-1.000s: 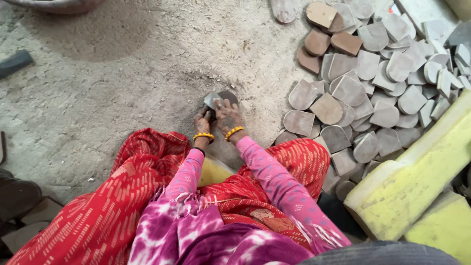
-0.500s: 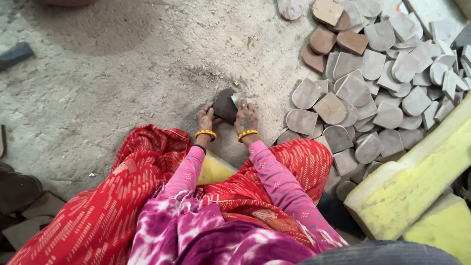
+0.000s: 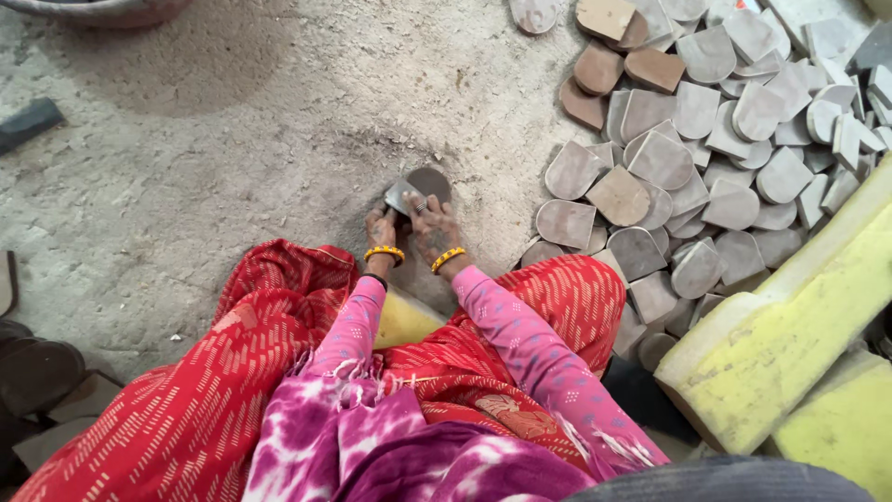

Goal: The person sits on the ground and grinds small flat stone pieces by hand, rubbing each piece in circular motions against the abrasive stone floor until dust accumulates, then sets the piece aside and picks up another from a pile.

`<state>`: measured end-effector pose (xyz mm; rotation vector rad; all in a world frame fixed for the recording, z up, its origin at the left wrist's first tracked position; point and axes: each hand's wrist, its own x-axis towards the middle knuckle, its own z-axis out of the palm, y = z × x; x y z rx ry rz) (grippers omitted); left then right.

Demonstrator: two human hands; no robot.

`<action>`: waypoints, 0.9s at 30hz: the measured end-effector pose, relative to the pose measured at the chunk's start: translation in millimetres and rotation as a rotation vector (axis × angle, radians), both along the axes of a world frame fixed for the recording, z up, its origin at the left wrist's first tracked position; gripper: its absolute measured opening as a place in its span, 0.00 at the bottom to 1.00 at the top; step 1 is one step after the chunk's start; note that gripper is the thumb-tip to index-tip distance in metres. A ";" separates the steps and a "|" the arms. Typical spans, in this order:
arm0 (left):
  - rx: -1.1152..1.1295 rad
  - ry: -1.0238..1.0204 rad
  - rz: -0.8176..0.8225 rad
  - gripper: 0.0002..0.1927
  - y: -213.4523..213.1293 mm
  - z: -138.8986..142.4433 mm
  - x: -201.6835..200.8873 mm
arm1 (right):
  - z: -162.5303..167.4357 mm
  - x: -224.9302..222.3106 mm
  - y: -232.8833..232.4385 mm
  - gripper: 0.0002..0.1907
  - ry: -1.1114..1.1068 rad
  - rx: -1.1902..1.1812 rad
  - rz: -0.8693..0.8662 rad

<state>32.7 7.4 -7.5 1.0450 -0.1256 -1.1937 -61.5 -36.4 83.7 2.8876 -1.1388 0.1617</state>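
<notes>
- Partly hidden behind the fingers, a dark, rounded sole-shaped piece (image 3: 428,182) sat against the sandy concrete floor (image 3: 232,158) straight ahead of the seated person's knees; its lower edge could not be seen.
- Closed around a small grey flat tool or scrap (image 3: 401,195), the left hand (image 3: 381,228) gripped it at the piece's left edge; what exactly it was stayed hard to make out.
- Fingers of the right hand (image 3: 432,225) curled onto the piece from below, pressing on it, with a yellow bangle (image 3: 447,257) at that wrist and another on the left.
- Off to the right, a loose heap of grey and brown cut pieces (image 3: 688,158) spread across the floor, running out of the top and right edges of the view.
- Yellow foam blocks (image 3: 790,344) lay at lower right, overlapping the heap's edge.
- Red patterned cloth (image 3: 186,400) and pink sleeves (image 3: 520,344) filled the foreground, covering the floor near the person.
- Dark flat shapes (image 3: 32,372) at the left edge were cut off, as was a basin rim (image 3: 102,9) at top left.
</notes>
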 end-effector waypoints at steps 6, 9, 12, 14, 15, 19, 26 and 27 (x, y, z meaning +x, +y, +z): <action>0.089 0.092 -0.084 0.17 1.8 3.2 0.2 | -1.8 -9.7 1.2 0.30 -0.025 0.045 -0.220; 0.053 0.050 -0.065 0.16 -0.1 2.7 0.8 | -4.3 -10.0 5.1 0.32 0.017 0.005 -0.218; -0.026 -0.180 -0.048 0.16 -0.3 0.7 0.9 | -5.7 -10.2 10.6 0.32 0.025 0.085 -0.134; -0.006 -0.177 -0.058 0.16 0.9 -0.2 1.1 | -6.4 -11.3 13.5 0.32 0.027 0.092 -0.096; 0.054 -0.070 -0.067 0.16 0.9 -0.5 2.0 | -6.6 -11.9 14.3 0.32 0.045 0.055 -0.085; 0.012 0.086 -0.081 0.15 4.3 -1.3 2.3 | -6.6 -15.1 14.1 0.30 0.134 0.366 -0.457; 0.001 0.025 -0.061 0.15 0.6 -2.8 -0.9 | -7.3 -18.9 20.3 0.31 0.073 0.097 -0.123; -0.057 0.021 -0.051 0.15 0.5 -3.2 -0.9 | -7.6 -19.0 19.7 0.32 0.025 0.129 -0.121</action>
